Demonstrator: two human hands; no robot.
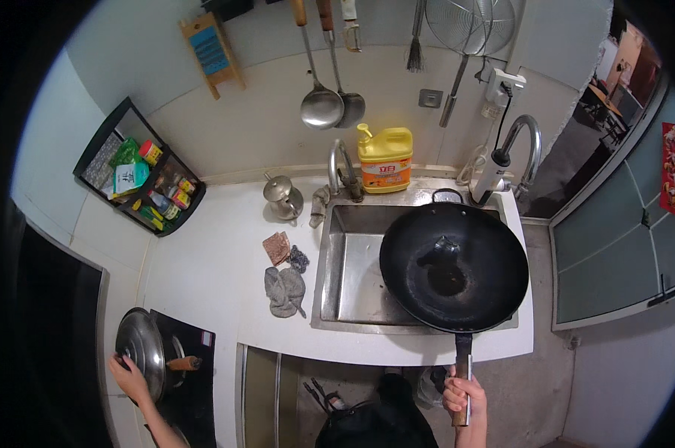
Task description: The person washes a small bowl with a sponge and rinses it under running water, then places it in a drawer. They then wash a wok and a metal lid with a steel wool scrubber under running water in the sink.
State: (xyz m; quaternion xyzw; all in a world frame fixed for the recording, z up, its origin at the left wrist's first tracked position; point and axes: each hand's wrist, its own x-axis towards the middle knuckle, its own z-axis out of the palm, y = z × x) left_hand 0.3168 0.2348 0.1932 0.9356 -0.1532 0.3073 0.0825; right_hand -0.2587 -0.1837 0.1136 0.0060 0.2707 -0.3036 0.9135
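Note:
My right hand point(464, 395) grips the handle of a large black wok point(455, 269), held over the right part of the stainless steel sink point(345, 280). A little liquid glistens in the wok's middle. At the lower left, my left hand point(129, 376) has its fingers on the knob of a metal lid point(147, 350). That lid sits tilted in view on a pot with a wooden handle point(184, 363), which stands on the black hob point(200, 403).
A grey cloth point(285, 291), a brown sponge point(276, 248) and a metal pot point(284, 197) lie or stand left of the sink. Behind it are a faucet point(337, 162) and a yellow detergent jug point(386, 159). A spice rack point(141, 168) stands at the left; ladles point(321, 106) hang above.

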